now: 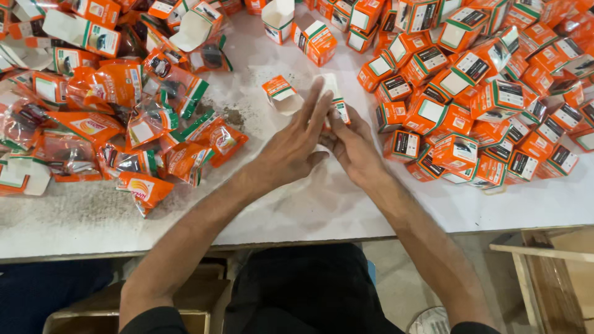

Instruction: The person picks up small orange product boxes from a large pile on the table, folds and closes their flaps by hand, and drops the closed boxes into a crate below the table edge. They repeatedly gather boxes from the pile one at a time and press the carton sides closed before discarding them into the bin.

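Observation:
Both my hands meet at the middle of the white table (322,204). My left hand (294,145) has its fingers stretched out over a small orange and white carton (337,102). My right hand (352,142) grips the same carton from the right side. Most of the carton is hidden by my fingers; only its far end shows. Another small open carton (281,94) lies just left of my left fingertips.
A heap of orange plastic pouches (124,124) with dark parts inside covers the left of the table. A big pile of closed orange cartons (482,93) fills the right. Open cartons (278,18) stand at the back. A wooden crate (550,278) sits lower right.

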A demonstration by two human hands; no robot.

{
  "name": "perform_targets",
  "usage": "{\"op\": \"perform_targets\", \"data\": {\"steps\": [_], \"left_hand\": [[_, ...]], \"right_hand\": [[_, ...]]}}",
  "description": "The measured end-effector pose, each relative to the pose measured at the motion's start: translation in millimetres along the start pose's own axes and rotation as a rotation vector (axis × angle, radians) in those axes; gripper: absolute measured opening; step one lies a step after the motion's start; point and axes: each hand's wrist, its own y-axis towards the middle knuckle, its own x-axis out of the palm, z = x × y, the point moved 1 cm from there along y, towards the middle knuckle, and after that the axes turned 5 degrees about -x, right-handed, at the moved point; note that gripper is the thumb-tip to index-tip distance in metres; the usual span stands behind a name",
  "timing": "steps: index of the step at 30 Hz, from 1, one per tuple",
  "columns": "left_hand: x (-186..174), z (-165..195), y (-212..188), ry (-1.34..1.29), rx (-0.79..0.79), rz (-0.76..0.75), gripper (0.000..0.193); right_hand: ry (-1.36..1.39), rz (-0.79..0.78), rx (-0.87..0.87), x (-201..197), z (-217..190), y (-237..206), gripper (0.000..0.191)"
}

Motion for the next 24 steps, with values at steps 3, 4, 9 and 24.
{"op": "perform_targets", "data": {"steps": [3, 4, 9, 24], "left_hand": [[-36, -7, -26, 0.096, -0.081, -0.032, 0.083], [-49, -11, -36, 0.369, -0.111, -0.029, 0.077], [-102, -71, -81, 0.634, -0.115, -0.412, 0.085], [-58, 0, -58, -0.104, 0.304, 0.344, 0.056]], "right_hand": [[-0.092, 0.201, -0.063, -1, -11, 10, 0.041], [-0.1, 0.28, -0.104, -1, -16, 10, 0.042], [-0.666, -0.035, -0.317, 12, -9, -25, 0.055], [-1.309, -0.146, -0.368, 10, 17, -51, 0.06]]}}
